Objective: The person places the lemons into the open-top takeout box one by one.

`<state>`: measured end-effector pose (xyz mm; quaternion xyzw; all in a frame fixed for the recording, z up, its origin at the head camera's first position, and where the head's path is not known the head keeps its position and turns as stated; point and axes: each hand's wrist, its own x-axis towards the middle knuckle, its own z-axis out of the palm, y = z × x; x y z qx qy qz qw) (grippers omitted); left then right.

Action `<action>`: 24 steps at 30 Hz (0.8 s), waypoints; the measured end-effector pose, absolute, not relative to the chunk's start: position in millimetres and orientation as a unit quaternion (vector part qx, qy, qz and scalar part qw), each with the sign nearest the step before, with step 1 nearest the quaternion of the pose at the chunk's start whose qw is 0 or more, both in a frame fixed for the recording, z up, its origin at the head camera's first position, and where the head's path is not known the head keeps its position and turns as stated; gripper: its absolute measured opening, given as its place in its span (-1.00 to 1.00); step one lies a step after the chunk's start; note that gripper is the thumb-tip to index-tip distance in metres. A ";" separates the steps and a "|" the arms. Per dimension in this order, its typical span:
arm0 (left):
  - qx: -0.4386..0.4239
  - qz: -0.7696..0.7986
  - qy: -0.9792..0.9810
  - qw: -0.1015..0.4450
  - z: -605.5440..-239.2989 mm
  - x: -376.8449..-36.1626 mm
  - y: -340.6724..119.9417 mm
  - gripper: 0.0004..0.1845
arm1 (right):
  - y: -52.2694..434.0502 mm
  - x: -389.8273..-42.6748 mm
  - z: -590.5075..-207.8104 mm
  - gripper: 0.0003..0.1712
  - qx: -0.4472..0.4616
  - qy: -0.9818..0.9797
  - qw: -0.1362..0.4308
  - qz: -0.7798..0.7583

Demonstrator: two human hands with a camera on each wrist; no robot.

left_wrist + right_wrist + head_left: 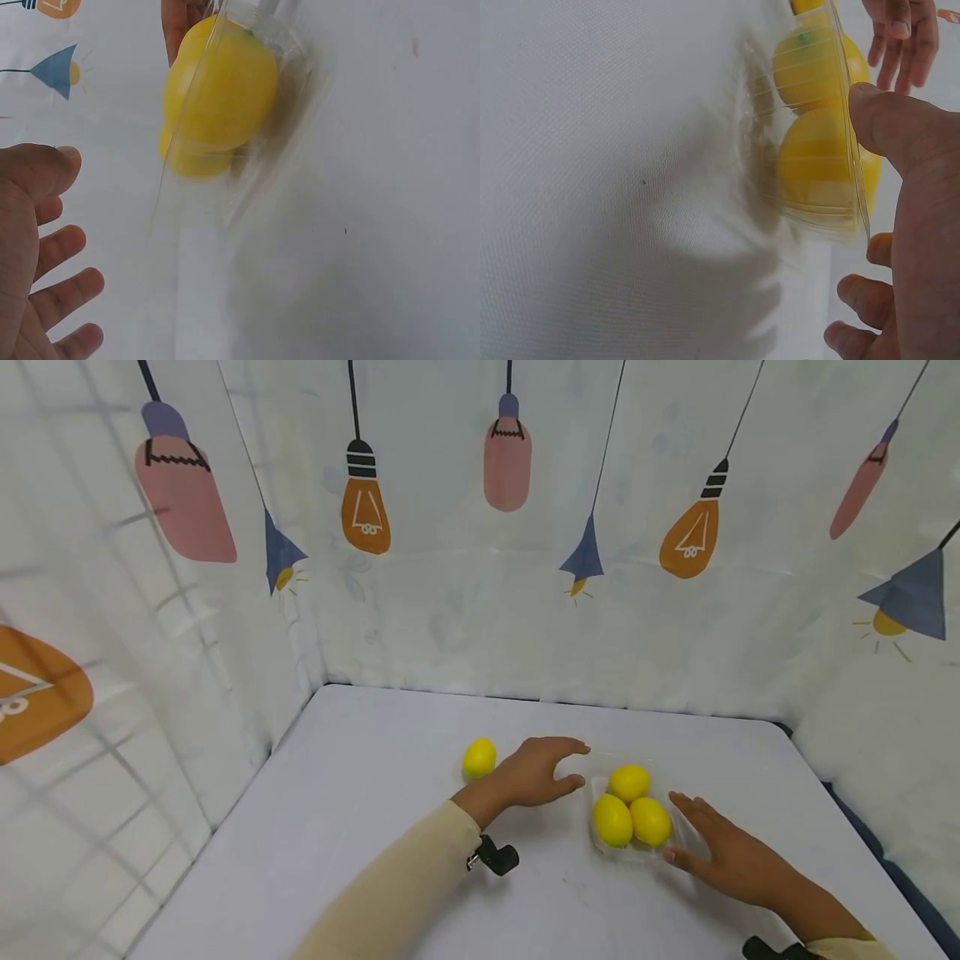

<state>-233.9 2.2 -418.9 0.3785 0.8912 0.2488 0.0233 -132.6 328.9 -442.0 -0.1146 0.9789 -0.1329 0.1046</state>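
Note:
Three yellow lemons [612,821] sit together in a clear plastic container [628,855] on the table; through its wall they also show in the right wrist view, one with a green tip. My left hand [536,771] hovers to the left of the container, fingers spread and holding nothing. In the left wrist view its fingers [66,298] are apart from the container. On the other side, my right hand [731,860] is beside the right rim, fingers extended. Its thumb [892,124] appears at the rim, but I cannot tell whether it touches. Another lemon [478,758] lies behind my left wrist.
The white table [360,777] is bordered by white cloth walls printed with lamps and bulbs. Its far edge runs behind the lemons. A black wrist device [498,856] sits on my left wrist, and another [772,950] is by my right wrist.

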 end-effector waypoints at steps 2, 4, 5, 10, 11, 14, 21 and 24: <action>0.372 0.256 0.892 0.023 -418.5 -234.4 -5.7 -0.45 | 328.7 -132.4 -440.8 0.16 -0.116 0.979 0.106 -0.132; 0.368 0.264 0.891 0.020 -418.2 -235.0 -12.8 -0.45 | 328.5 -131.8 -439.7 0.15 -0.115 0.979 0.107 -0.132; 0.367 0.268 0.891 0.018 -417.6 -235.1 -16.2 -0.45 | 328.3 -131.5 -439.2 0.15 -0.114 0.979 0.108 -0.132; 0.357 0.271 0.894 0.010 -416.0 -235.9 -31.6 -0.46 | 328.1 -131.1 -439.0 0.14 -0.113 0.979 0.108 -0.133; 0.354 0.270 0.895 0.010 -416.2 -236.2 -34.6 -0.46 | 328.1 -131.3 -439.1 0.14 -0.113 0.979 0.108 -0.134; 0.346 0.273 0.898 0.010 -417.4 -236.9 -42.9 -0.46 | 328.2 -131.3 -439.3 0.13 -0.115 0.978 0.108 -0.136; 0.331 0.275 0.903 0.007 -419.6 -238.0 -63.9 -0.43 | 328.6 -131.2 -441.2 0.13 -0.119 0.978 0.104 -0.135; 0.320 0.276 0.906 0.005 -421.5 -238.8 -75.6 -0.42 | 327.5 -130.8 -440.4 0.15 -0.117 0.978 0.104 -0.136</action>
